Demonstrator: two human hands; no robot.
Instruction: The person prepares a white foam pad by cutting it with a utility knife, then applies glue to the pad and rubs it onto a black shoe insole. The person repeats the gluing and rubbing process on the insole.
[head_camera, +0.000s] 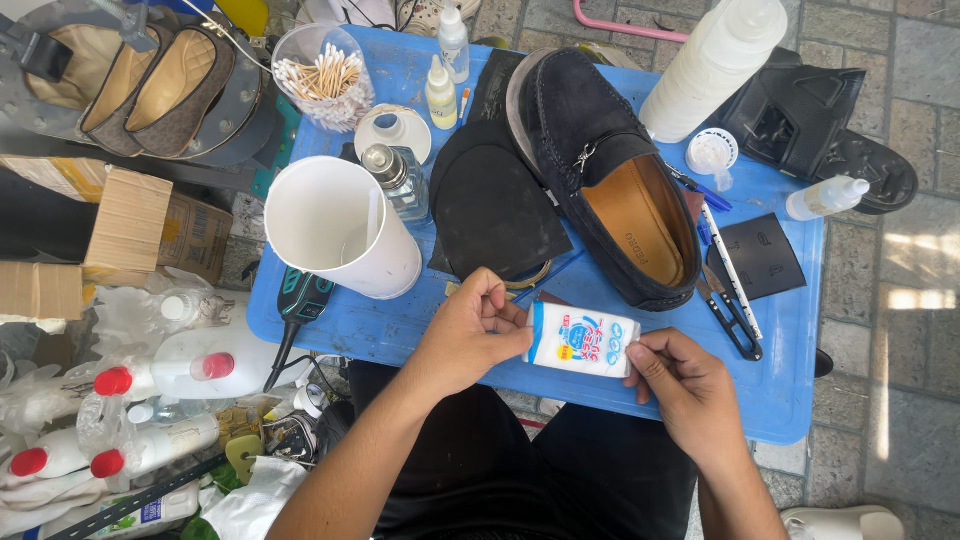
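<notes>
Head view: hands work over a blue plastic table (790, 400) crowded with shoe-care things.
Left hand (468, 335): fingers pinched on the left end of a small white tube (582, 340) with blue and red print.
Right hand (685, 385): closed round the tube's right end, thumb on top.
Tube position: held level between both hands, just above the table's near edge, in front of the loafer.
Handling: it looks light and soft-walled, likely to dent or ooze if squeezed mid-body; the stiffer ends, where the fingers sit, seem the safer hold.
Loafer (600, 160): dark suede with tan lining, lying on the table beyond the tube, beside a black sole sheet (495, 215).
Containers: a white cylinder (340, 235) lies tipped with its open mouth toward the camera, nothing visible inside; a clear cup (322, 80) is full of cotton swabs; a tall white bottle (715, 65) stands capped, contents unseen; a small dropper bottle (440, 95) holds yellowish liquid.
Scissors (730, 310): shut, right of the shoe.
</notes>
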